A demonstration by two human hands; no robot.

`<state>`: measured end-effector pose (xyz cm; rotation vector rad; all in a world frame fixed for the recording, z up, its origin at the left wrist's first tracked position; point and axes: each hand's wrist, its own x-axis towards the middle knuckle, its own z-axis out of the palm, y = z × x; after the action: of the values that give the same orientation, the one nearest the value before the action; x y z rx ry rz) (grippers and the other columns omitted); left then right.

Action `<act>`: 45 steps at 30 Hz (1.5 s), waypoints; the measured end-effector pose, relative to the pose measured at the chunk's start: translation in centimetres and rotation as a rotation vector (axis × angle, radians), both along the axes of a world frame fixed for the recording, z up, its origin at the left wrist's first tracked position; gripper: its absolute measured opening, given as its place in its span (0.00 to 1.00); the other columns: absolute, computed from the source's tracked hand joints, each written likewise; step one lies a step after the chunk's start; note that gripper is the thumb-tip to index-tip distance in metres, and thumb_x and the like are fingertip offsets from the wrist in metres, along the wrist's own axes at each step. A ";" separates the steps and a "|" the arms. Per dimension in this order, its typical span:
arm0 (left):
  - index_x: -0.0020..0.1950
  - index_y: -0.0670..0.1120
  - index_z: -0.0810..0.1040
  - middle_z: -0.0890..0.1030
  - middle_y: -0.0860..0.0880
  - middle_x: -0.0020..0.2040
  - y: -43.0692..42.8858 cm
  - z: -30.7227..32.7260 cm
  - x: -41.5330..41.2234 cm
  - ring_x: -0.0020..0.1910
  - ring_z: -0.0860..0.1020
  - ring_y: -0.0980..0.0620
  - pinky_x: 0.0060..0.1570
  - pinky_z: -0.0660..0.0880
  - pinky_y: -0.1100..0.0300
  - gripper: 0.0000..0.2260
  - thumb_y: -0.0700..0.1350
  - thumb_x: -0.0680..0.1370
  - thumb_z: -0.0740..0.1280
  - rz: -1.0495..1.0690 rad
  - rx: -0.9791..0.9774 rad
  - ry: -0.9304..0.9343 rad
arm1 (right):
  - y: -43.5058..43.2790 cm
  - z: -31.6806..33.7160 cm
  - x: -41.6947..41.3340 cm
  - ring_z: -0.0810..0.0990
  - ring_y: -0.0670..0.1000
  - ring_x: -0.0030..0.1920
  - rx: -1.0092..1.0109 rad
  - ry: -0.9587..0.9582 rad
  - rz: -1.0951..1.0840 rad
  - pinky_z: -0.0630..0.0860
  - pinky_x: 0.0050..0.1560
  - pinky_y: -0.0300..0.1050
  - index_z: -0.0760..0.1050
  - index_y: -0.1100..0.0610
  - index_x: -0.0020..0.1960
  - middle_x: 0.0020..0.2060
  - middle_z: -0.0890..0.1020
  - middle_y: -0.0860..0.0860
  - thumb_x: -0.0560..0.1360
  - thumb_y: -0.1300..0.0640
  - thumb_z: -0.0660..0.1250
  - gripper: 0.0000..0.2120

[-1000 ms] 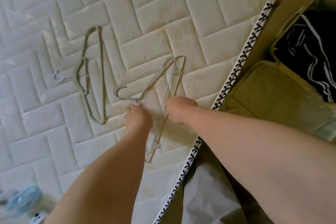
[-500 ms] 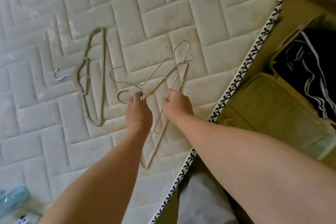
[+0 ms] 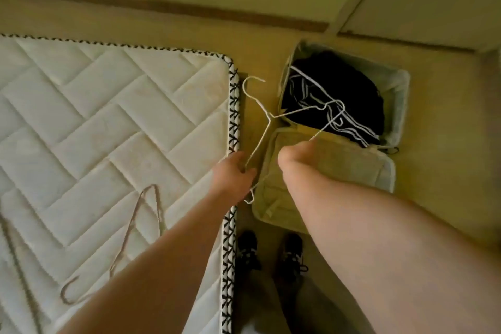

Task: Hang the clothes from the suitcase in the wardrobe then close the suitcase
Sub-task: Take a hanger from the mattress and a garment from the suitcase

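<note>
Gripping a thin white wire hanger (image 3: pixel 271 116), left hand (image 3: pixel 234 171) and right hand (image 3: pixel 295 156) hover over black, white-striped clothes (image 3: pixel 333 95).

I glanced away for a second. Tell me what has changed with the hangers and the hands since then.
Both hands lifted the white wire hanger off the mattress and carried it right; left hand and right hand now hold it over the open suitcase. The beige hanger stayed on the mattress, the dark striped clothes in the suitcase.
</note>
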<state>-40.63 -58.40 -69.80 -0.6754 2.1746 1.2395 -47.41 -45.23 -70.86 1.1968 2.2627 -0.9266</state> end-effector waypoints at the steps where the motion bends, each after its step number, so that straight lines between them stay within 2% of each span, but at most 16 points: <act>1: 0.59 0.51 0.79 0.81 0.51 0.45 0.9 -0.8 -0.8 0.43 0.80 0.50 0.45 0.78 0.57 0.11 0.46 0.77 0.68 -0.074 -0.037 -0.043 | 2.0 -0.3 -1.1 0.75 0.60 0.65 0.001 -0.002 -0.069 0.74 0.64 0.52 0.58 0.61 0.75 0.69 0.72 0.59 0.75 0.61 0.66 0.32; 2: 0.50 0.52 0.80 0.81 0.51 0.41 1.4 -1.0 -0.9 0.43 0.80 0.48 0.43 0.78 0.56 0.04 0.47 0.78 0.67 -0.117 -0.050 -0.072 | 3.6 -1.2 -1.8 0.77 0.60 0.62 -0.002 0.000 -0.127 0.77 0.60 0.52 0.59 0.62 0.75 0.66 0.74 0.59 0.74 0.61 0.68 0.32; 3: 0.45 0.52 0.79 0.80 0.50 0.39 2.6 -1.6 -1.8 0.41 0.80 0.47 0.41 0.80 0.54 0.05 0.47 0.79 0.65 -0.161 -0.041 -0.077 | 5.7 -1.9 -2.9 0.79 0.60 0.60 -0.002 0.014 -0.206 0.78 0.58 0.52 0.58 0.62 0.75 0.64 0.76 0.58 0.74 0.63 0.69 0.34; 6: 0.49 0.49 0.76 0.81 0.45 0.41 6.0 -3.3 -4.5 0.34 0.82 0.46 0.33 0.82 0.51 0.08 0.45 0.83 0.58 -0.147 0.098 -0.069 | 10.5 -4.5 -4.9 0.79 0.60 0.59 -0.011 0.027 -0.326 0.79 0.57 0.55 0.54 0.62 0.77 0.65 0.75 0.60 0.73 0.63 0.68 0.37; 8: 0.52 0.49 0.73 0.80 0.45 0.39 7.0 -4.3 -6.6 0.33 0.81 0.46 0.31 0.81 0.53 0.08 0.46 0.84 0.55 -0.285 0.027 -0.006 | 12.2 -6.7 -5.8 0.80 0.60 0.59 -0.018 -0.016 -0.316 0.79 0.57 0.55 0.58 0.63 0.76 0.65 0.76 0.60 0.74 0.61 0.66 0.34; 12: 0.48 0.51 0.66 0.78 0.47 0.39 7.1 -8.0 -12.9 0.35 0.76 0.46 0.36 0.74 0.52 0.06 0.49 0.83 0.54 -0.684 -0.437 0.176 | 14.7 -12.5 -7.4 0.83 0.60 0.52 -0.117 -0.053 -0.187 0.82 0.51 0.55 0.72 0.63 0.66 0.56 0.81 0.59 0.71 0.58 0.66 0.24; 15: 0.49 0.52 0.68 0.79 0.48 0.38 5.0 -9.5 -17.8 0.37 0.76 0.45 0.41 0.72 0.54 0.05 0.42 0.81 0.57 -0.788 -0.641 0.253 | 14.4 -12.8 -8.2 0.82 0.58 0.49 -0.066 -0.124 0.025 0.79 0.48 0.46 0.72 0.64 0.64 0.55 0.80 0.60 0.79 0.57 0.62 0.17; 18: 0.52 0.53 0.73 0.82 0.48 0.41 0.9 -11.2 -21.4 0.49 0.76 0.42 0.49 0.73 0.53 0.05 0.44 0.80 0.60 -0.827 -0.775 0.313 | 13.9 -15.3 -9.2 0.78 0.51 0.41 -0.009 -0.189 0.218 0.72 0.35 0.39 0.71 0.62 0.66 0.59 0.79 0.57 0.78 0.62 0.61 0.16; 20: 0.49 0.51 0.77 0.82 0.47 0.42 -1.0 -11.9 -22.5 0.55 0.76 0.43 0.61 0.68 0.51 0.05 0.44 0.79 0.62 -0.834 -0.827 0.397 | 13.4 -16.8 -9.9 0.74 0.49 0.35 -0.001 -0.215 0.275 0.69 0.29 0.38 0.74 0.62 0.62 0.56 0.79 0.56 0.78 0.63 0.60 0.14; 21: 0.47 0.50 0.78 0.82 0.48 0.42 -1.8 -12.7 -22.7 0.53 0.78 0.44 0.68 0.62 0.50 0.05 0.42 0.77 0.64 -0.865 -0.864 0.453 | 12.6 -17.7 -10.6 0.75 0.49 0.35 0.009 -0.222 0.302 0.70 0.30 0.39 0.74 0.62 0.59 0.55 0.80 0.55 0.78 0.63 0.60 0.12; 23: 0.45 0.51 0.79 0.81 0.50 0.42 -2.0 -13.6 -22.9 0.50 0.80 0.46 0.73 0.53 0.45 0.05 0.42 0.76 0.66 -0.894 -0.911 0.567 | 11.6 -19.0 -12.0 0.79 0.54 0.48 0.063 -0.237 0.389 0.74 0.41 0.41 0.75 0.62 0.59 0.58 0.78 0.57 0.78 0.62 0.61 0.11; 26: 0.48 0.52 0.81 0.81 0.51 0.50 -1.6 -14.5 -22.3 0.54 0.78 0.46 0.74 0.50 0.39 0.04 0.46 0.76 0.68 -0.948 -0.948 0.619 | 10.8 -21.0 -14.0 0.73 0.57 0.64 0.168 -0.209 0.478 0.72 0.54 0.43 0.72 0.62 0.65 0.67 0.70 0.58 0.77 0.61 0.63 0.17; 32: 0.53 0.50 0.82 0.77 0.52 0.67 -1.8 -15.0 -22.6 0.72 0.69 0.45 0.73 0.45 0.33 0.07 0.45 0.76 0.68 -0.998 -0.912 0.636 | 10.7 -27.6 -19.8 0.62 0.58 0.70 0.283 -0.291 0.421 0.66 0.66 0.55 0.64 0.61 0.73 0.74 0.58 0.56 0.77 0.56 0.64 0.26; 38: 0.49 0.48 0.83 0.81 0.51 0.62 -1.9 -16.2 -22.8 0.72 0.69 0.48 0.74 0.51 0.39 0.10 0.44 0.80 0.62 -0.894 -0.926 0.677 | 12.1 -32.6 -21.8 0.52 0.59 0.76 0.321 -0.433 0.527 0.58 0.72 0.58 0.50 0.62 0.78 0.79 0.43 0.55 0.79 0.52 0.60 0.33; 41: 0.49 0.47 0.83 0.81 0.50 0.62 -2.0 -16.4 -22.8 0.73 0.69 0.47 0.73 0.51 0.38 0.07 0.44 0.79 0.65 -0.898 -0.942 0.691 | 14.0 -34.3 -22.3 0.49 0.58 0.77 0.368 -0.469 0.372 0.53 0.74 0.62 0.41 0.60 0.79 0.79 0.41 0.55 0.81 0.47 0.59 0.38; 45: 0.49 0.48 0.82 0.80 0.50 0.63 -2.0 -16.8 -22.9 0.73 0.68 0.47 0.74 0.50 0.40 0.07 0.44 0.79 0.64 -0.911 -0.949 0.687 | 15.5 -35.3 -22.6 0.45 0.59 0.77 0.392 -0.588 0.458 0.50 0.73 0.66 0.46 0.58 0.80 0.78 0.37 0.57 0.81 0.46 0.58 0.35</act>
<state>-63.52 -60.44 -86.60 0.5460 3.0304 -0.1354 -70.02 -29.73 -106.18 0.8707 2.1147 0.0496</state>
